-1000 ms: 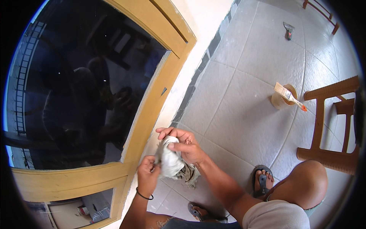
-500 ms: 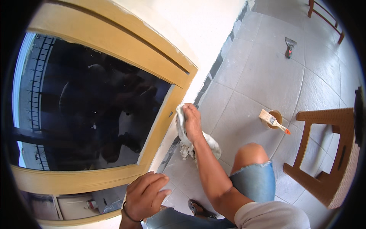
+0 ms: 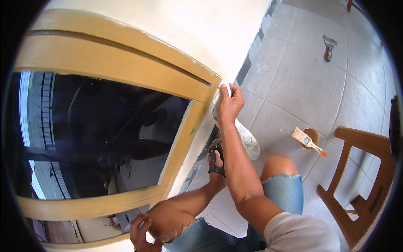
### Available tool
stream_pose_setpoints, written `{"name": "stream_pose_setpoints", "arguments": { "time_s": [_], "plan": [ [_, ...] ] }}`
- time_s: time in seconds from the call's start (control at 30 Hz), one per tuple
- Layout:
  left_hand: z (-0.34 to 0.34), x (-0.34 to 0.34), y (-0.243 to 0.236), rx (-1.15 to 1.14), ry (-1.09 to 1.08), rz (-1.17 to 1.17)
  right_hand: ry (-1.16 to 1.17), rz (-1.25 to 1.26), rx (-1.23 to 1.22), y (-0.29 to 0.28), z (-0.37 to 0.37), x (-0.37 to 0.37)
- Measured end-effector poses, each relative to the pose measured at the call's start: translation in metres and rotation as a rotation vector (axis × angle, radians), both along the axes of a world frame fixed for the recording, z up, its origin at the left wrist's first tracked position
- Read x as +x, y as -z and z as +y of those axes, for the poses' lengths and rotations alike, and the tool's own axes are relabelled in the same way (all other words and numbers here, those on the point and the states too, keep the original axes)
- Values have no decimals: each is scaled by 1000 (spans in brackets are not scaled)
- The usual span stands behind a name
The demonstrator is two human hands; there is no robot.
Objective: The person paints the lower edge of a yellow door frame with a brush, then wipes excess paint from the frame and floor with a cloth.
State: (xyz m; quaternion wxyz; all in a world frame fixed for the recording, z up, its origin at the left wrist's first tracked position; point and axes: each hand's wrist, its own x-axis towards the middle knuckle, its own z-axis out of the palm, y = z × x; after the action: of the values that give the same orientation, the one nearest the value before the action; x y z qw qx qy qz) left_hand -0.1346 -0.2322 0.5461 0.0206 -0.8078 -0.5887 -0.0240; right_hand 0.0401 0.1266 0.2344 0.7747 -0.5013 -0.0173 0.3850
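Note:
My right hand (image 3: pixel 231 103) is closed on a white, stained cloth (image 3: pixel 248 140), pressing it to the wall edge beside the upper right corner of a yellow-painted window frame (image 3: pixel 178 157). The rest of the cloth hangs down behind my forearm toward the floor. By my left knee, at the lower edge, is my left hand (image 3: pixel 144 233); its fingers are loosely bent and apart, with nothing in them. Dark glass (image 3: pixel 113 134) fills the frame and shows reflections.
A paintbrush (image 3: pixel 308 140) lies across a small round tub (image 3: pixel 311 133) on the grey tiled floor. Farther off lies a scraper (image 3: pixel 329 47). To the right stands a brown plastic stool (image 3: pixel 365 140). My sandalled foot (image 3: pixel 217 157) is close to the wall.
My right hand has moved the cloth up along the frame's edge to its corner. My left hand has dropped lower, toward my knee. My left leg and foot have come into view near the wall.

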Motion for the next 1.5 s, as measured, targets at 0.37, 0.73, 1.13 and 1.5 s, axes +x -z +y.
{"name": "stream_pose_setpoints", "arguments": {
  "time_s": [0.37,0.73,1.13,1.5],
  "plan": [
    [42,-46,42,-23,1,-16,28,-317,110,16,40,-14],
    [54,-55,42,-84,-129,-7,65,-535,33,24,57,-38],
    [67,-62,42,-95,-67,-19,140,-628,94,15,65,-42],
    [69,-56,45,-72,-63,-12,112,-564,138,15,68,-37]
  ]
}}
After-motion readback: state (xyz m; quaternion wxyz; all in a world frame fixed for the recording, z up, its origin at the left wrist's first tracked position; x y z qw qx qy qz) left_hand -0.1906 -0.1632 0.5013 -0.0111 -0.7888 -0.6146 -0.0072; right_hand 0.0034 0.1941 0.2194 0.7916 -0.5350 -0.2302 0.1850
